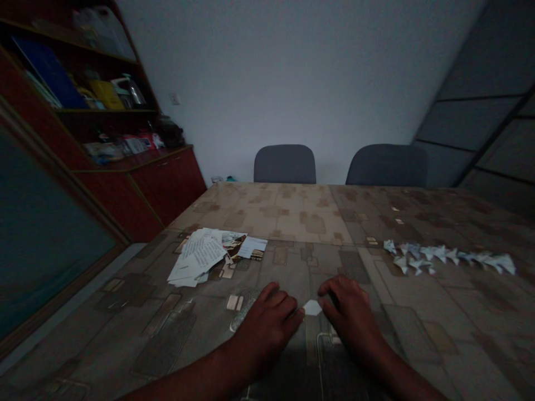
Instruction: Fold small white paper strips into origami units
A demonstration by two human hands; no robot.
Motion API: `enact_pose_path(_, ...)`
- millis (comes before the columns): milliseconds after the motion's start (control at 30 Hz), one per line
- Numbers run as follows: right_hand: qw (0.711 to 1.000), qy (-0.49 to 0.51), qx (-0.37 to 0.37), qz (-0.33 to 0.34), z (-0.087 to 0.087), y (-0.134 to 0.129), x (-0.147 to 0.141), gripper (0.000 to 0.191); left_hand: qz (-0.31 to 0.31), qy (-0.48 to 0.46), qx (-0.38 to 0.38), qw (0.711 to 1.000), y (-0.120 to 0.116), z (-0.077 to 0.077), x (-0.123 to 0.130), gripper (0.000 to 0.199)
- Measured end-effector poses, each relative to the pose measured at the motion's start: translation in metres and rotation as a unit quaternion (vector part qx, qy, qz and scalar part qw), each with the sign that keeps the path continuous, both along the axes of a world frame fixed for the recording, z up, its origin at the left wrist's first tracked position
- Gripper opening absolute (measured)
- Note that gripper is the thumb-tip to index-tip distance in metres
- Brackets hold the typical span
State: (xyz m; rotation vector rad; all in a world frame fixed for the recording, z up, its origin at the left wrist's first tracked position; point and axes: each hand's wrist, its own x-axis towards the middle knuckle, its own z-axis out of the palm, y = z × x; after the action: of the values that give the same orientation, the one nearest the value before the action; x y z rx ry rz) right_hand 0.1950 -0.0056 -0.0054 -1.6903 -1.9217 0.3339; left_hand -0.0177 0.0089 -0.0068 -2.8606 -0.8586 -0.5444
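A small white folded piece of paper (312,308) with angled corners lies between my two hands, low over the patterned tablecloth. My left hand (271,317) has curled fingers, and its thumb tip meets the paper's left edge. On the other side, my right hand (349,309) bends its fingers down and pinches at the paper's right corner. The exact grip of the right fingertips is partly hidden. Left of my hands lies a loose pile of printed paper sheets (200,256). Several small folded paper shapes (441,254) with pointed ends sit in a cluster to the right.
The table (292,211) wears a brown patterned cloth. Two grey chairs, a left one (285,164) and a right one (387,165), stand at its far side before a pale wall. A red-brown cabinet (167,184) with loaded shelves is at the left.
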Motion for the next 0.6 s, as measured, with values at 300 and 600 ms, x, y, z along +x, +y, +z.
enact_pose_path(300,0.998,0.019,-0.013,0.065,0.0075,0.0039,0.0024,0.012,0.001,-0.048,-0.036,0.998,0.0002,-0.0014,-0.0038,0.02)
enact_pose_path(600,0.995,0.072,-0.028,0.067,0.0087,0.006,-0.002,0.008,-0.011,-0.14,-0.159,0.977,0.0001,0.0064,-0.0086,0.031)
